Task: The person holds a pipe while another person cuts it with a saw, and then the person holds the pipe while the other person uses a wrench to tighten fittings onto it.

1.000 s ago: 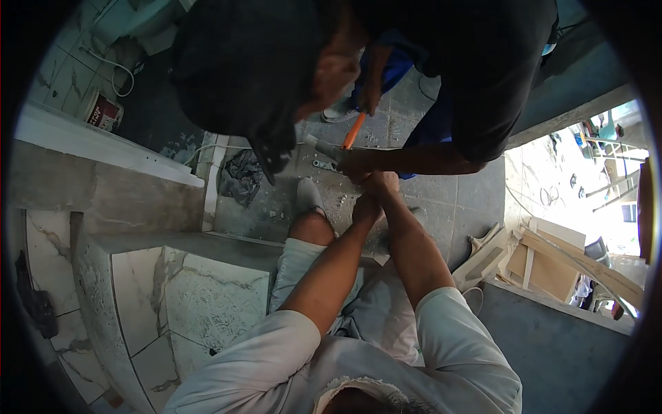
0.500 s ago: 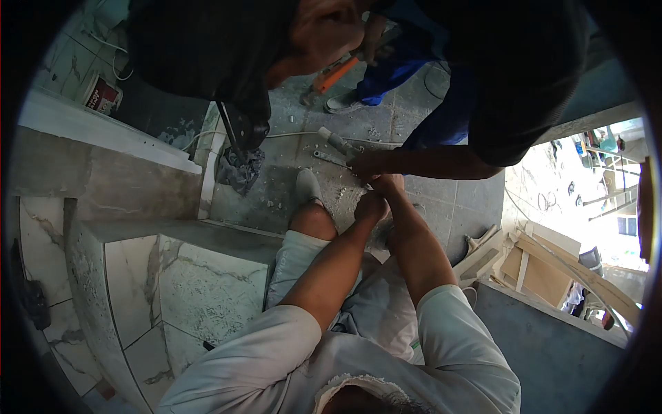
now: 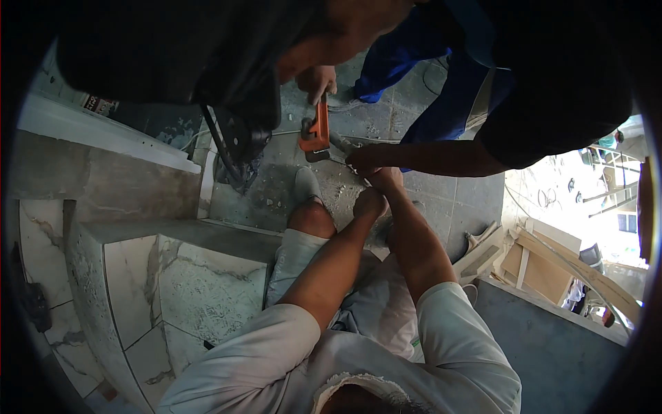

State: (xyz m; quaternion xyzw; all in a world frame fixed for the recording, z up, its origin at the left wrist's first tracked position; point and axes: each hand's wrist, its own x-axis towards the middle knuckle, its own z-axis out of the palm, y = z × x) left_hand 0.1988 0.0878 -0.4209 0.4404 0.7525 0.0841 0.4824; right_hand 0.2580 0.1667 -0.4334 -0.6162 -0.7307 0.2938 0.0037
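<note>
My left hand (image 3: 370,205) is curled into a fist low over the floor, and whatever it holds is hidden. Just beyond it my right hand (image 3: 387,180) is also closed, close against a co-worker's hand (image 3: 364,159); what lies inside its grip does not show. A grey pipe-like piece (image 3: 339,143) runs out from the co-worker's hand. The co-worker's other hand (image 3: 318,81) grips an orange pipe wrench (image 3: 320,126), its jaw down beside that grey piece.
Debris lies scattered on the grey tiled floor (image 3: 434,193). A marble-tiled ledge (image 3: 214,283) stands at left. Wooden boards (image 3: 552,255) lean at right behind a low grey wall (image 3: 531,331). A co-worker's dark-clothed body fills the top.
The co-worker's orange wrench has come down and left to the grey piece. The co-worker leans further over, covering more of the top left. My hands have hardly moved.
</note>
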